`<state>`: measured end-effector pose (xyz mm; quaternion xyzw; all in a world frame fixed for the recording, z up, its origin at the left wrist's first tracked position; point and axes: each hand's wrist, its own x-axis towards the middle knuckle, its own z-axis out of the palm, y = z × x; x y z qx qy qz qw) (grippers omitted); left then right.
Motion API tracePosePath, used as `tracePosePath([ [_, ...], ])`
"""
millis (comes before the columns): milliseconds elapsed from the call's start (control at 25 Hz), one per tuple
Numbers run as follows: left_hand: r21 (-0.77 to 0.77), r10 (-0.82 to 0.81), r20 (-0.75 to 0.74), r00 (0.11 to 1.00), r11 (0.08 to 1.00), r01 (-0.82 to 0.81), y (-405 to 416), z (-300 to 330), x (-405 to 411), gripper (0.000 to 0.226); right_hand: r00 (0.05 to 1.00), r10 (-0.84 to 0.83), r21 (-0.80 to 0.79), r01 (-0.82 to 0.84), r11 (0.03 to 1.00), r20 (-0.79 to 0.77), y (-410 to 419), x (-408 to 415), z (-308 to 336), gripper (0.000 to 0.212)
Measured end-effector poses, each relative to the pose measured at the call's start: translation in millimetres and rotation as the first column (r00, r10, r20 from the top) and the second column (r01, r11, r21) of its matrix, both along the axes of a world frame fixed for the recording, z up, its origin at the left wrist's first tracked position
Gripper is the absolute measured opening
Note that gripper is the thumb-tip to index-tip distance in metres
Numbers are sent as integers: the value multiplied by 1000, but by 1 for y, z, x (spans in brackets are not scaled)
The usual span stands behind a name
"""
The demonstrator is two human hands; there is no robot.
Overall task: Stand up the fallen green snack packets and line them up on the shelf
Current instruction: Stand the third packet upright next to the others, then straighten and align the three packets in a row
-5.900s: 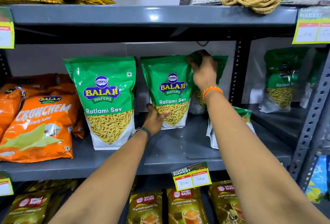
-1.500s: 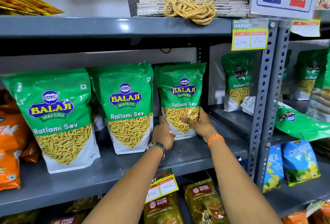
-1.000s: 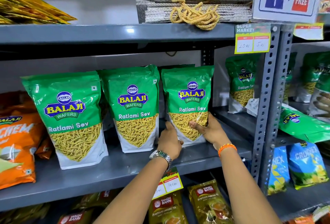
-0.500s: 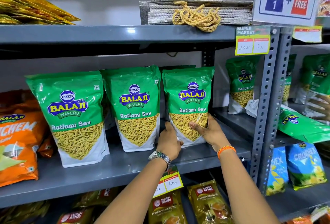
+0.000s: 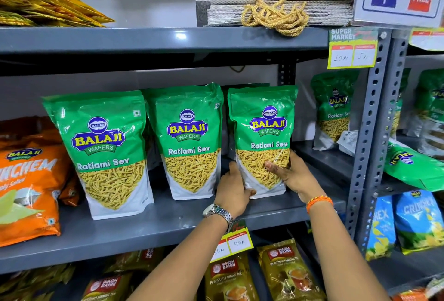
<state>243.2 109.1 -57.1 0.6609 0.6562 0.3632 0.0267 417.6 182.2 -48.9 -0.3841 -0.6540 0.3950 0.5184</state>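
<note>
Three green packets stand upright in a row on the shelf (image 5: 144,231). The left hand (image 5: 231,192) and right hand (image 5: 294,175) clasp the lower sides of the right packet (image 5: 263,137) (its base sits near the shelf's front edge). The middle packet (image 5: 189,142) stands just beside it; the left packet (image 5: 105,151) is nearer the front edge. Bare shelf remains to the right.

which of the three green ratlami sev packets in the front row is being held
The rightmost packet, beside the shelf upright. The left hand and right hand grip its lower corners. The middle packet and left packet stand untouched.
</note>
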Motion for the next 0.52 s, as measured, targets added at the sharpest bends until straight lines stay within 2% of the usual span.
tracePosePath([
  [200, -11, -16, 13, 1000, 1000, 16, 2, -2, -3, 63, 1000, 18, -15, -18, 1000, -18, -7, 1, 1, 69],
  [320, -24, -55, 9, 998, 998, 56, -9, 4, -12, 62, 998, -52, -40, 50, 998, -39, -9, 0, -1, 102],
  [400, 103, -67, 137, 988, 993, 53, -30, 8, -26, 61, 971, -230, -22, 229, 973, -59, -25, -6, 4, 116],
  [440, 214, -37, 226, 973, 977, -13, -44, 8, -39, 56, 928, -360, 25, 364, 931, -93, -38, -11, 7, 110],
  [480, 322, 10, 303, 953, 940, -112, -57, 8, -54, 51, 861, -478, 103, 498, 861, -173, -54, -21, 8, 95],
  [520, 381, 72, 362, 930, 899, -217, -68, 4, -70, 47, 803, -528, 197, 585, 787, -277, -73, -34, 7, 75],
])
